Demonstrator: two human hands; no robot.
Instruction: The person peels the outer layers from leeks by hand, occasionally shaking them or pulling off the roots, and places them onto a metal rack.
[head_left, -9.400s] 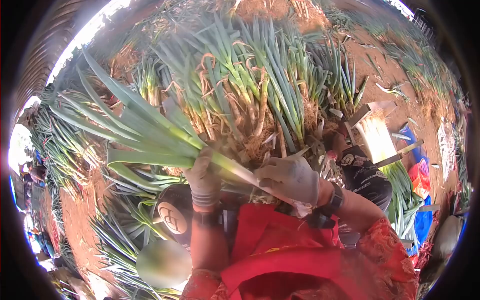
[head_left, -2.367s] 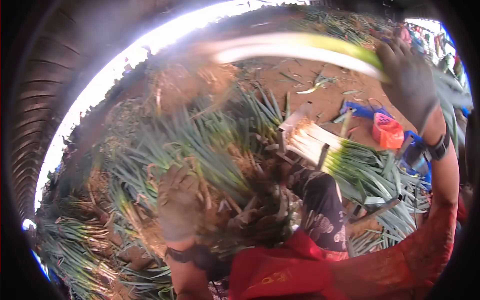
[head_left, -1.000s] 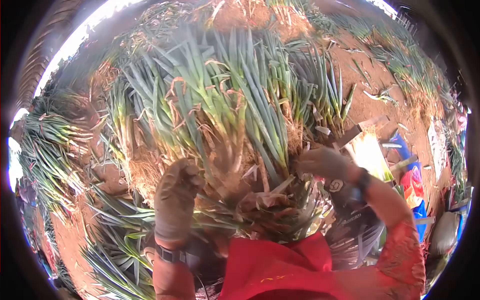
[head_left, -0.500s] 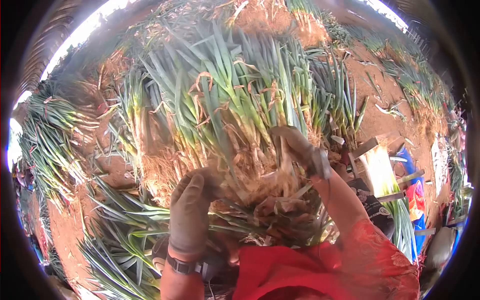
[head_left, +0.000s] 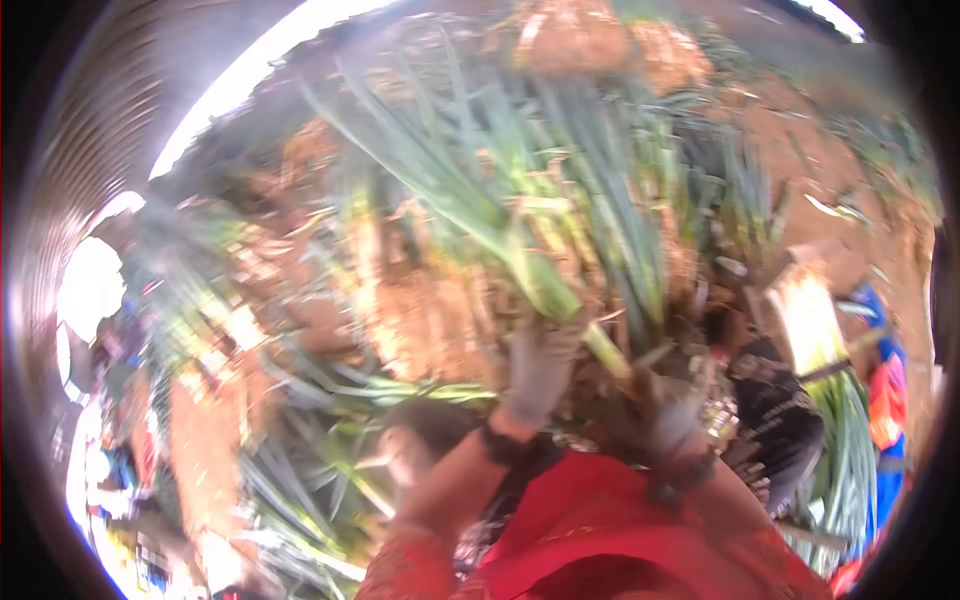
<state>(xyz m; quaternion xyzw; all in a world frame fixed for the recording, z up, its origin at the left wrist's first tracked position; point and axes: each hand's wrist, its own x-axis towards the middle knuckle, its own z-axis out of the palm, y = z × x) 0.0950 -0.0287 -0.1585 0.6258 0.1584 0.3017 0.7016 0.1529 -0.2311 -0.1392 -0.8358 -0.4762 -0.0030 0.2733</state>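
My left hand [head_left: 540, 372], gloved in grey, is closed around the stalk of a green onion [head_left: 548, 286]. The onion slants, its long leaves fanning away to the upper left and its lower end pointing down to the right. Close by that lower end is my right hand [head_left: 674, 418], also gloved; motion smears its fingers. Just beyond both hands stands a thick row of green onions [head_left: 625, 215] with brown, hairy roots. Dry peeled leaves lie beneath the hands, partly hidden by them.
To the right, trimmed green onions [head_left: 815, 320] with white stems lie in a frame [head_left: 835, 368]. Blue and red cloth [head_left: 885, 410] is beside them. More green onions [head_left: 290, 500] are at lower left, on brown soil [head_left: 205, 425].
My left hand has moved right and closed on an onion stalk. My right hand has drawn back from the row toward my body. The view has swung left.
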